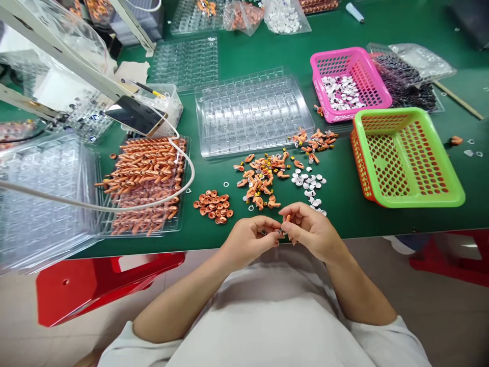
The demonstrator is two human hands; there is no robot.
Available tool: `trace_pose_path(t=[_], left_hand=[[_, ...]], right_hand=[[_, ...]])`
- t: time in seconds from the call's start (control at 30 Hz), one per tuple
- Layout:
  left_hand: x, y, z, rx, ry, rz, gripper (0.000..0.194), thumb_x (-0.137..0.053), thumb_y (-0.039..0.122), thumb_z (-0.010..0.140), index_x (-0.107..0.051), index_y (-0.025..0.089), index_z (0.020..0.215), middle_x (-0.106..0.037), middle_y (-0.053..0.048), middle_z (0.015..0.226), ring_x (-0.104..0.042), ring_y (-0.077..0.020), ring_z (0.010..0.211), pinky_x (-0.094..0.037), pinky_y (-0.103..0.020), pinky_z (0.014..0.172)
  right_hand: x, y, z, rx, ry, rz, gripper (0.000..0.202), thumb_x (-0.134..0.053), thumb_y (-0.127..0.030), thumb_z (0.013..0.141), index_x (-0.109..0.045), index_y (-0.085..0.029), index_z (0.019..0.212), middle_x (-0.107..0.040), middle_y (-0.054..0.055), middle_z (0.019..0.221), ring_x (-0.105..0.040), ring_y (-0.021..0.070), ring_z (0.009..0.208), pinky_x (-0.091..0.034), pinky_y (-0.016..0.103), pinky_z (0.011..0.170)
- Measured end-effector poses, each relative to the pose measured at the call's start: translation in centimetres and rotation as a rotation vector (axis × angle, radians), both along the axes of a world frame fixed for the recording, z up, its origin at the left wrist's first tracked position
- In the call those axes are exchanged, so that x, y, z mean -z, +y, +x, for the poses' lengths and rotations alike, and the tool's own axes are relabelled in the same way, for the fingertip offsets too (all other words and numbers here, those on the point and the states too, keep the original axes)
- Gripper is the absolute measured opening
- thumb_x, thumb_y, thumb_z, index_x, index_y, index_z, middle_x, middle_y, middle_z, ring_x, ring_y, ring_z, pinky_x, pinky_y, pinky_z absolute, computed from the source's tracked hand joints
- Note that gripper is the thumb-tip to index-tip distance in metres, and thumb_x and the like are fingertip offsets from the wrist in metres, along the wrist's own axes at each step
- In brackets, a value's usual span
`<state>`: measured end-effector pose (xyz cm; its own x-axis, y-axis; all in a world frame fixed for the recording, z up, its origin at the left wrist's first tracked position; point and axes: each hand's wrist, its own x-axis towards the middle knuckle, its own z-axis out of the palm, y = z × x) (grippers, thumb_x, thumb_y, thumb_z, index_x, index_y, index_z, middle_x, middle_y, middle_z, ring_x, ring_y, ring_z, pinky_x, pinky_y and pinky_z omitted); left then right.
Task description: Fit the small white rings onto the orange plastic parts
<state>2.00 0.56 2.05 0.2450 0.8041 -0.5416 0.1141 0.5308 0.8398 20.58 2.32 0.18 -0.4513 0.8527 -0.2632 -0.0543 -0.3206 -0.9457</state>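
Observation:
At the table's front edge my left hand (pixel 252 237) and my right hand (pixel 313 229) meet, fingertips nearly touching. Between the right fingers shows a small orange plastic part (pixel 288 218). My left thumb and forefinger pinch a tiny piece (pixel 280 233), mostly hidden by the fingers. Just beyond the hands lies a loose pile of orange curved parts with yellow bits (pixel 262 178). White round discs (pixel 311 184) are scattered beside that pile, nearest my right hand. To the left, a cluster of orange cup-shaped caps (pixel 214 206) rests on the green table (pixel 267 46).
An empty clear tray (pixel 252 114) lies behind the piles. Right of it stand a pink basket (pixel 317 66) holding white pieces and a green basket (pixel 451 183). At left, a white cable (pixel 193 173) loops over a tray of orange parts (pixel 147 168), beside stacked clear trays (pixel 42 188).

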Motion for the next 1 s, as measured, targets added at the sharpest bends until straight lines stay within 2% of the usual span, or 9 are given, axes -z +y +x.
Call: trace_pose_path(t=[0.1, 0.2, 0.67, 1.0], left_hand=[[-0.03, 0.2, 0.54, 0.02, 0.051, 0.015, 0.011, -0.068, 0.021, 0.073, -0.07, 0.013, 0.082, -0.069, -0.002, 0.064, -0.063, -0.0137, 0.06, -0.05, -0.023, 0.059], [-0.09, 0.31, 0.88, 0.003, 0.031, 0.025, 0.01, -0.066, 0.021, 0.073, -0.069, 0.014, 0.08, -0.068, -0.001, 0.063, -0.062, -0.0126, 0.056, -0.049, -0.022, 0.056], [0.66, -0.11, 0.76, 0.0, 0.096, 0.148, 0.015, -0.059, 0.019, 0.078, -0.072, 0.014, 0.085, -0.072, -0.004, 0.073, -0.067, -0.0161, 0.063, -0.057, -0.026, 0.061], [0.4, -0.39, 0.47, -0.059, 0.063, 0.153, 0.011, -0.064, 0.019, 0.075, -0.072, 0.013, 0.08, -0.07, -0.003, 0.065, -0.066, -0.0157, 0.06, -0.058, -0.026, 0.062]], right_hand=[[-0.18, 0.18, 0.26, 0.009, -0.035, 0.031, 0.023, -0.067, -0.036, 0.089, -0.061, -0.021, 0.105, -0.057, 0.0, 0.084, -0.054, 0.0106, 0.067, -0.047, 0.022, 0.056], [-0.28, 0.26, 0.42, 0.012, -0.083, 0.064, 0.023, -0.066, -0.036, 0.089, -0.061, -0.02, 0.105, -0.058, 0.001, 0.085, -0.054, 0.0115, 0.068, -0.047, 0.022, 0.056], [-0.07, 0.53, 0.12, 0.024, -0.108, 0.081, 0.024, -0.067, -0.038, 0.087, -0.062, -0.02, 0.103, -0.059, 0.0, 0.081, -0.055, 0.0114, 0.067, -0.046, 0.022, 0.056], [-0.39, -0.07, -0.09, 0.017, -0.117, 0.078, 0.022, -0.066, -0.037, 0.088, -0.062, -0.02, 0.1, -0.058, 0.0, 0.078, -0.056, 0.0123, 0.067, -0.047, 0.022, 0.057]])
